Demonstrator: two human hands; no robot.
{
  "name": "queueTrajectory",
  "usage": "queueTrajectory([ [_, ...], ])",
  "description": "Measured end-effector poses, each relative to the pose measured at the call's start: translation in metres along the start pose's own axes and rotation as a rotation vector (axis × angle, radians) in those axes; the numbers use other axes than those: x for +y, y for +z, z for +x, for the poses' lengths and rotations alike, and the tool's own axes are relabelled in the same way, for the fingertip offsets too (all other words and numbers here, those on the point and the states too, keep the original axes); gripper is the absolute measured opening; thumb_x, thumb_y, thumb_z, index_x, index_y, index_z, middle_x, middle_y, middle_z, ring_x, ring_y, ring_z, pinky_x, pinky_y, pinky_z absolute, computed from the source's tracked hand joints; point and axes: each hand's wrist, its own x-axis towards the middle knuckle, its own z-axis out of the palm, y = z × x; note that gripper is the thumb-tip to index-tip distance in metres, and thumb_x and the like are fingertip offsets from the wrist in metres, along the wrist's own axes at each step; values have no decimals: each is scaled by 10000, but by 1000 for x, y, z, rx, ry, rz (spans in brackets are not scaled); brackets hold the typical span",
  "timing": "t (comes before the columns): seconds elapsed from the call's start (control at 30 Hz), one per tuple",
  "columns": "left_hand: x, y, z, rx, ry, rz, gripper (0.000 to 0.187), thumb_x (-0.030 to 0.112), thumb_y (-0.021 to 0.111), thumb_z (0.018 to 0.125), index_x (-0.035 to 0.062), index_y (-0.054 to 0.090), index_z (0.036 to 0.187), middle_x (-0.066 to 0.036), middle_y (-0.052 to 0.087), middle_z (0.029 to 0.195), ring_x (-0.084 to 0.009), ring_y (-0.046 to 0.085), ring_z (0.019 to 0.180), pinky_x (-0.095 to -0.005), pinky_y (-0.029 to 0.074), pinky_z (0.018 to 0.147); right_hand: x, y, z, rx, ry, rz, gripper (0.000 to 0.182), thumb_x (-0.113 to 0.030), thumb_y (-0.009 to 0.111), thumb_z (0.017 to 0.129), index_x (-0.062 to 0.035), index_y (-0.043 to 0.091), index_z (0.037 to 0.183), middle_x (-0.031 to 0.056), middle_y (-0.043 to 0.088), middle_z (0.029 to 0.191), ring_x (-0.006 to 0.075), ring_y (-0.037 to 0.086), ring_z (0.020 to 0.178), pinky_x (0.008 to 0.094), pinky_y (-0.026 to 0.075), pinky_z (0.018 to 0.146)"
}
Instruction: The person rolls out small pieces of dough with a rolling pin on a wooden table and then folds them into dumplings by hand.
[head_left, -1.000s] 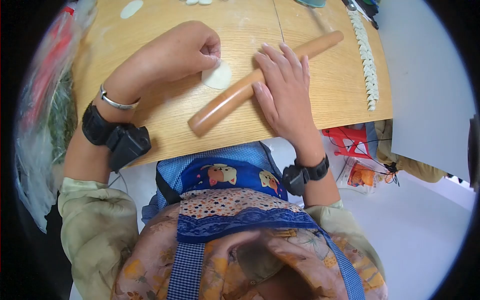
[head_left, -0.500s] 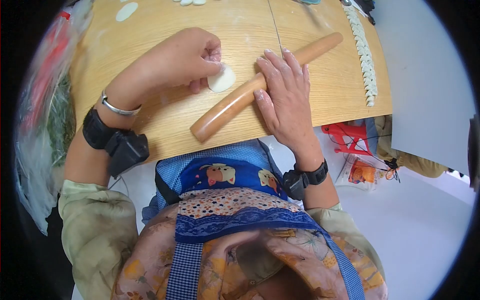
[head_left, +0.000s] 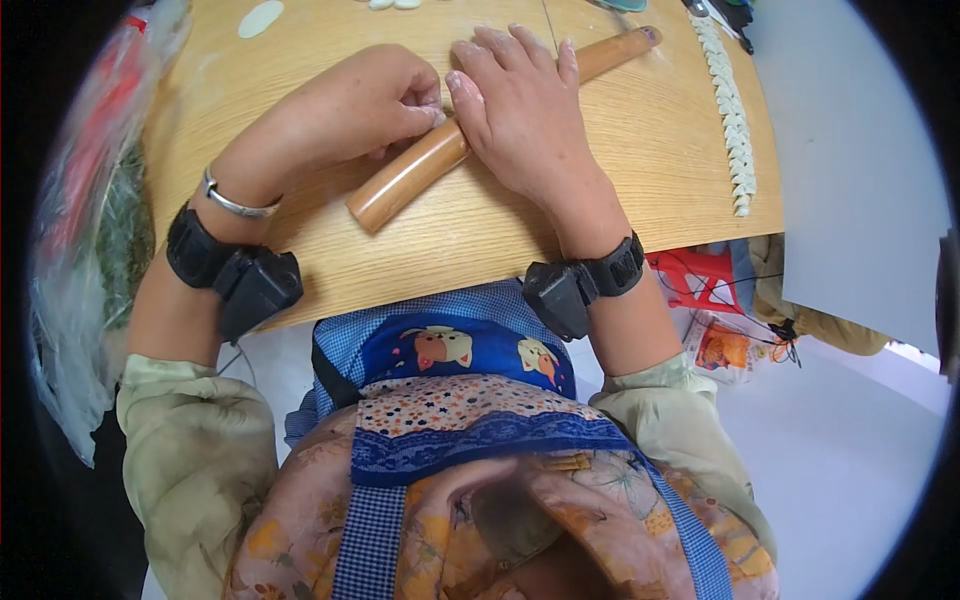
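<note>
One rolling pin (head_left: pixel 410 178) of light brown wood lies slantwise on the table (head_left: pixel 610 190), from the middle of the frame toward the upper right. It has the shape of a plain cylinder, of rather even thickness, with a flat end at the lower left. Its surface is smooth and glossy, and a pale streak of light runs along the lower-left part; near the upper-right end one sees a small dark mark. The right hand (head_left: pixel 525 120) rests palm down over the pin, with fingers extended and somewhat apart, whitish at the tips. The left hand (head_left: pixel 390 95), in the upper middle of the frame, is just beside the pin; its fingers are curled and the thumb is bent toward them, but whether they pinch something I cannot tell. In the upper left lies a thin, pale, oval dough sheet (head_left: pixel 261 19); several small white pieces (head_left: pixel 395 3) are cut by the top edge. On the right side, white folded pieces (head_left: pixel 731 120) form one long, close row.
</note>
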Motion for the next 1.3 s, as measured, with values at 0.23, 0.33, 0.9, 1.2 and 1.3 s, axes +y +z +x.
queueTrajectory([
  [0.23,0,-2,3,-63,88,134,217,145,662,943,-19,614,809,-36,563,614,-95,527,514,-296,422,473,4,-31,-59,-63,79,92,466,-344,551,1004,-69,574,1380,170,530,1470,417,385,1451,658,206,1196],
  [0.33,3,-2,2,-43,81,159,216,147,666,936,-19,617,807,-41,562,610,-102,518,503,-301,413,470,3,-43,-81,-81,120,110,518,-352,563,997,-63,536,1427,172,489,1507,425,339,1476,640,195,1203],
  [0.9,7,10,-5,21,180,88,90,60,686,830,-9,639,865,-6,575,704,-79,551,675,-270,454,606,3,-41,-85,-64,146,131,515,-366,567,996,-58,550,1408,167,492,1500,416,333,1479,614,208,1206],
  [1.2,3,3,-1,-30,113,139,171,101,712,857,-57,655,825,-57,632,699,-111,572,661,-293,492,640,2,-31,-55,-56,93,33,459,-368,536,1018,-54,588,1350,156,545,1444,405,390,1453,684,172,1193],
  [1.3,1,1,0,-40,111,120,165,97,688,878,-58,655,833,-55,625,694,-113,573,670,-295,491,642,4,-20,-32,-33,51,35,436,-367,518,1026,-55,611,1316,150,583,1402,392,419,1435,694,194,1180],
])
